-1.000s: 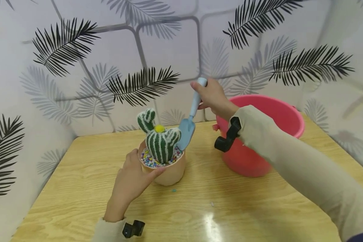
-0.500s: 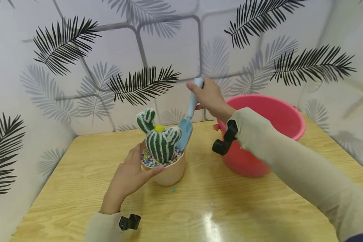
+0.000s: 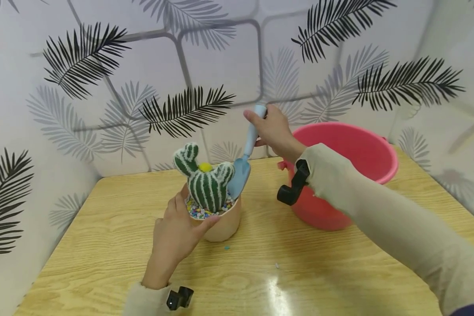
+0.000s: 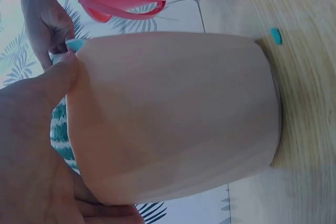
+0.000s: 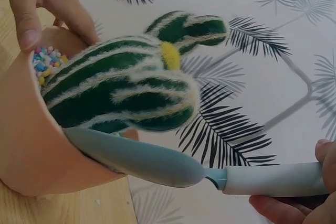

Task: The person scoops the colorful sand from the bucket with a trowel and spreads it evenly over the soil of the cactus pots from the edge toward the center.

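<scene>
A beige plant pot (image 3: 224, 226) stands on the table, filled with coloured pebbles (image 3: 199, 212). From the pebbles rises a green-and-white plush-looking cactus (image 3: 208, 192) with a yellow tuft, leaning a little left. My left hand (image 3: 175, 235) grips the pot's left side, its thumb at the front rim. By its pale handle, my right hand (image 3: 275, 129) holds a blue hand trowel (image 3: 240, 175). In the right wrist view the trowel's blade (image 5: 142, 161) goes in over the rim beside the cactus; its tip is hidden. The left wrist view shows mostly the pot's outer wall (image 4: 173, 114).
A red bucket (image 3: 320, 210) stands right of the pot, partly behind my right forearm. Small loose pebbles, one a teal bit (image 3: 227, 248), lie on the wooden table (image 3: 102, 245). A leaf-patterned wall (image 3: 221, 66) closes off the back.
The trowel and right hand have shifted slightly left. The cactus now leans further left than before. My left hand has shifted slightly at the pot.
</scene>
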Tool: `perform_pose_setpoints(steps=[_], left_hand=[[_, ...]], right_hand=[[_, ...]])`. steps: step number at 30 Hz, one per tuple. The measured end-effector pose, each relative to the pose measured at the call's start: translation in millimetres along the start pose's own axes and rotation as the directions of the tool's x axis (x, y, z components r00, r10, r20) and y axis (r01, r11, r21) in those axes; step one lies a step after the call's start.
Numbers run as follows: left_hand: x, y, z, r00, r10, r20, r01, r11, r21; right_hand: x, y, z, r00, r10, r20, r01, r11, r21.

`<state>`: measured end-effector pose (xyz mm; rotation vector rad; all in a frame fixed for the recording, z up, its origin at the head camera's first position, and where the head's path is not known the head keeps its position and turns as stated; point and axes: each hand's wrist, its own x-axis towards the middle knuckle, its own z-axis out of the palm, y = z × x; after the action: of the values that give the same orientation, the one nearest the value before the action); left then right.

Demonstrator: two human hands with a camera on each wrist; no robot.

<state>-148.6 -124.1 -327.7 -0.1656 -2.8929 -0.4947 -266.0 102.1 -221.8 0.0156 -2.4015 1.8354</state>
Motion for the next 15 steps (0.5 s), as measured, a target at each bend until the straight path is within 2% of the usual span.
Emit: perform_pose_setpoints(steps=[5, 7, 10, 13, 15], left_hand=[[-1.5, 3.6, 2.9, 0.999, -0.003, -0.037, 0.003, 1.000, -0.020], [-1.0, 2.3, 1.1, 1.000, -0.003, -0.019, 0.003, 0.999, -0.042], [1.3, -3.1, -5.3, 0.998, -0.005, 0.056, 0.012, 0.991, -0.134], [4.2, -11.9, -11.1, 0.987, 0.003, 0.160, 0.034, 0.972, -0.232], [6.0, -17.3, -12.6, 0.980, 0.033, 0.197, 0.024, 0.960, -0.278]], right_hand=[[0, 1, 0, 1.000, 0.012, -0.003, -0.012, 1.000, 0.001], [1, 1, -1, 1.000, 0.008, -0.004, -0.008, 1.000, 0.002], [2, -1, -2, 1.000, -0.003, -0.005, 0.003, 1.000, 0.012], [2, -1, -3, 1.000, -0.003, -0.010, 0.003, 1.000, 0.021], [2, 0, -3, 1.000, 0.000, -0.011, 0.000, 1.000, 0.029]])
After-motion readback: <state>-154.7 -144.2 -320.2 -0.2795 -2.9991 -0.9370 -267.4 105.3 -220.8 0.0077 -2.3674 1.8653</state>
